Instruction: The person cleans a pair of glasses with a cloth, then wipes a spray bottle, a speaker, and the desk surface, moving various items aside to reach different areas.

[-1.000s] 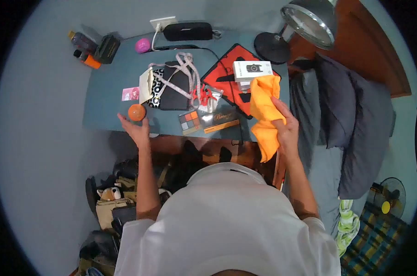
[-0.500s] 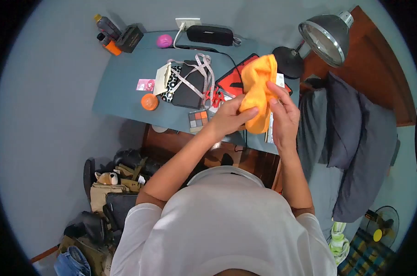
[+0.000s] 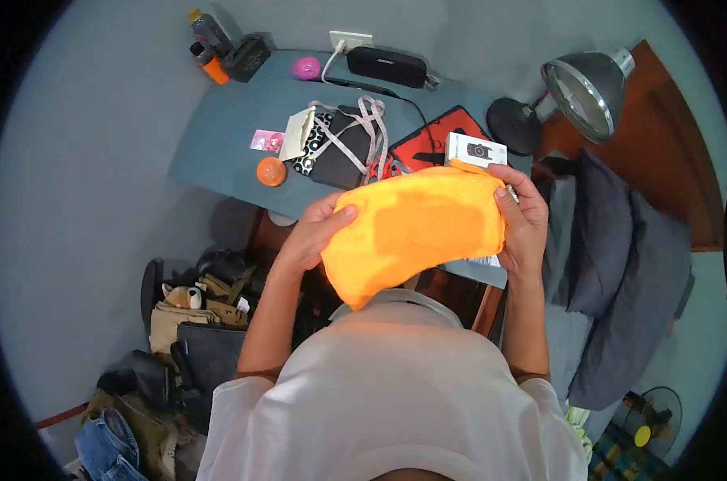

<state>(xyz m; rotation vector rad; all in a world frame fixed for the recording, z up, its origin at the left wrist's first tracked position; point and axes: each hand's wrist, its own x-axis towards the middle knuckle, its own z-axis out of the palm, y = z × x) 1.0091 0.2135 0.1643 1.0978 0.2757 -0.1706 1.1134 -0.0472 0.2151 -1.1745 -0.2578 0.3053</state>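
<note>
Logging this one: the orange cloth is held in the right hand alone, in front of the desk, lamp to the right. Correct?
No. The head view shows both hands on the cloth: the left hand grips its left edge, the right hand its right edge. The rest holds: it is in front of the desk, with the lamp to the right.

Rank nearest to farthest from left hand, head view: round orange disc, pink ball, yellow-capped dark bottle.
1. Round orange disc, near edge of desk, beyond left hand.
2. Pink ball, desk's back.
3. Yellow-capped dark bottle, far-left corner.
</note>
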